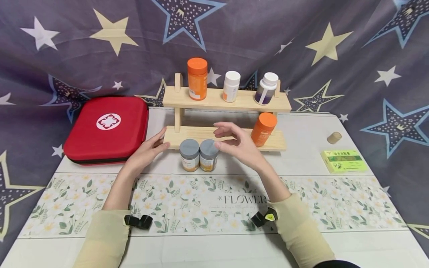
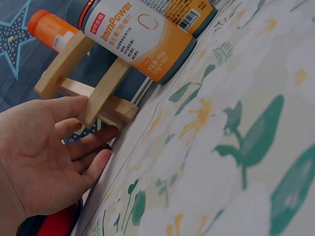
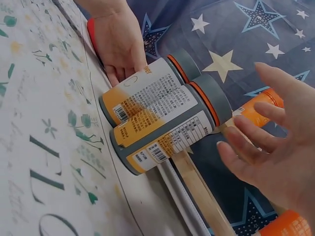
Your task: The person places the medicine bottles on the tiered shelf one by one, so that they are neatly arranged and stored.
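Observation:
Two grey-lidded supplement jars [image 1: 190, 155] with white and orange labels stand side by side, touching, in front of a two-tier wooden shelf [image 1: 194, 133]. My left hand [image 1: 146, 154] has its fingers extended at the left end of the lower board; in the left wrist view a fingertip touches the wood [image 2: 98, 96]. Loosely bent, my right hand [image 1: 239, 144] hovers just right of the right jar [image 3: 167, 130]. Its fingers look apart from the lid in the right wrist view, with nothing held. An orange bottle [image 1: 263, 129] on the lower board is partly behind that hand.
On the upper board stand an orange bottle [image 1: 197, 80], a white bottle [image 1: 231, 87] and a white-capped dark bottle [image 1: 266, 89]. A red first-aid case [image 1: 107, 128] lies left. At right are a green-yellow box [image 1: 344, 161] and a small tan cylinder [image 1: 334, 137].

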`<act>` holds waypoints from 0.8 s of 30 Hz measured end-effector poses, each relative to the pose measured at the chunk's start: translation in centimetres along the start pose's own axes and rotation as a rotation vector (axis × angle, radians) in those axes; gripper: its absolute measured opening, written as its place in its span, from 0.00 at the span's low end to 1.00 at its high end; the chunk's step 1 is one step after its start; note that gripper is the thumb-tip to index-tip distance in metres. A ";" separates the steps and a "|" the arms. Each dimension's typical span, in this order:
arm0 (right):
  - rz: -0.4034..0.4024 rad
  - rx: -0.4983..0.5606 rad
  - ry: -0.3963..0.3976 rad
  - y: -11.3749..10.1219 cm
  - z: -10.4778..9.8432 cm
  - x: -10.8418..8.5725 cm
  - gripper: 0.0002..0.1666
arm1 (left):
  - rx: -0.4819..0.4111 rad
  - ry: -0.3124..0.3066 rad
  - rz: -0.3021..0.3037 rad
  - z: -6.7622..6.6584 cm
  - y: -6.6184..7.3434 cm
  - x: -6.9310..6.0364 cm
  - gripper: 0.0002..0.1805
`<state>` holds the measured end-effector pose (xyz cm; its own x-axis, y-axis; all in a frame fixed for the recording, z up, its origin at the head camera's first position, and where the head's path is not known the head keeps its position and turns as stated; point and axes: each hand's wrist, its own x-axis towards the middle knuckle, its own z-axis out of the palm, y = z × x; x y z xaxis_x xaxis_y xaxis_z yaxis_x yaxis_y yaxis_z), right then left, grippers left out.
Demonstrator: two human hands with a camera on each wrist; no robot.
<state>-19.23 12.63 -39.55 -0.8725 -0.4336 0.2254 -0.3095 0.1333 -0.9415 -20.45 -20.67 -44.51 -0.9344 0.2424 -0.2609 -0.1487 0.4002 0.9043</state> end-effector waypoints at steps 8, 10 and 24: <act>0.058 -0.116 -0.124 0.3 0.6 0.0 0.38 | -0.003 0.000 0.004 0.0 0.1 -0.1 0.42; 0.062 -0.149 -0.147 0.3 0.7 0.0 0.40 | -0.009 0.000 0.004 0.0 0.1 -0.1 0.42; 0.037 -0.296 -0.193 1.1 1.5 0.0 0.43 | -0.006 -0.003 -0.002 0.0 0.1 -0.1 0.42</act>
<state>-19.03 11.39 -40.95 -0.8062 -0.5804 0.1148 -0.4000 0.3918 -0.8285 -20.40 -20.63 -44.37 -0.9333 0.2441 -0.2634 -0.1523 0.3953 0.9058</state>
